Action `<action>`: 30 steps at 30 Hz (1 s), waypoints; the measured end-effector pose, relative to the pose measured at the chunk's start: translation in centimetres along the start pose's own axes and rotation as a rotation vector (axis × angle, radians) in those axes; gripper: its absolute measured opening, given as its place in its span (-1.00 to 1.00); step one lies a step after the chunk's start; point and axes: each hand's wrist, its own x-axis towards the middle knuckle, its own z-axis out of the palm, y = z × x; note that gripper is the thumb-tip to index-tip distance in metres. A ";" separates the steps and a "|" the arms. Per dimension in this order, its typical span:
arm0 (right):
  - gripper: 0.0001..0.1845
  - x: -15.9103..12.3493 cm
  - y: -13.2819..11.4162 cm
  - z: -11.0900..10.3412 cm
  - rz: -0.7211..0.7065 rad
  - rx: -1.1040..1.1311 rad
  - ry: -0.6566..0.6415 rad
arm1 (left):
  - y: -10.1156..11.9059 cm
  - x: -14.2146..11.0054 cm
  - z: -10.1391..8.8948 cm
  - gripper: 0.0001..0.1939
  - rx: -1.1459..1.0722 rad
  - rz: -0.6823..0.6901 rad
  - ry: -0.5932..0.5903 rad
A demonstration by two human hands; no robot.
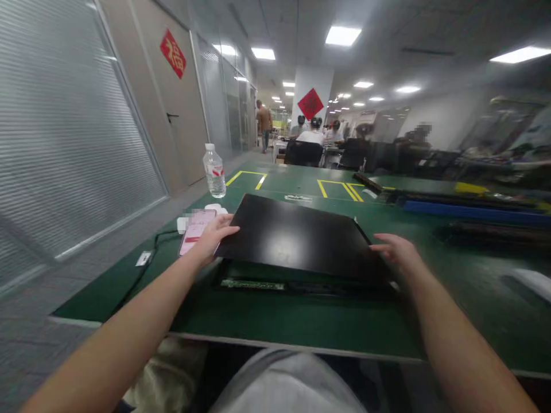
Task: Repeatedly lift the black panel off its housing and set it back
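a person's grey clothing [278, 387] fills the foreground at the edge of a green table [301, 324], where a green circuit strip [252, 284] shows just in front of a large black panel [297, 232]. the panel sits tilted over the tabletop between two bare hands, a ceiling light glowing on its glossy face. the left hand [210, 236] grasps its left edge, thumb on top; the right hand [400, 252] is at the opposite edge, fingers extended, though whether it grips cannot be told. a black cable [140, 281] bearing a white label [143, 258] runs to the left, near a phone [200, 229] with a lit pink screen just beside the left hand. farther along the table stand a clear water bottle [215, 175] with a white cap and yellow tape marks [331, 182], while a long blue strip [473, 211] lies at right. beyond, a black chair [303, 154] faces seated people, a person in a brown jacket [264, 119] is in the aisle, and a red diamond [310, 104] hangs on a white pillar [322, 83].
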 end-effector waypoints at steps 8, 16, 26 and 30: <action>-0.71 0.4 0.5 -0.3 -0.029 -0.047 0.017 | 0.0 -0.1 0.4 -0.53 0.048 -0.028 -0.009; -0.75 0.1 0.2 -0.3 -0.066 -0.148 0.045 | -0.2 0.2 0.0 -0.53 0.095 -0.045 -0.029; -0.78 -0.1 0.0 -0.2 -0.070 -0.197 0.072 | -0.3 0.3 -0.1 -0.58 0.106 -0.046 -0.018; -0.75 -0.1 0.0 -0.2 -0.084 -0.189 0.073 | -0.4 0.4 -0.1 -0.59 0.091 -0.054 -0.023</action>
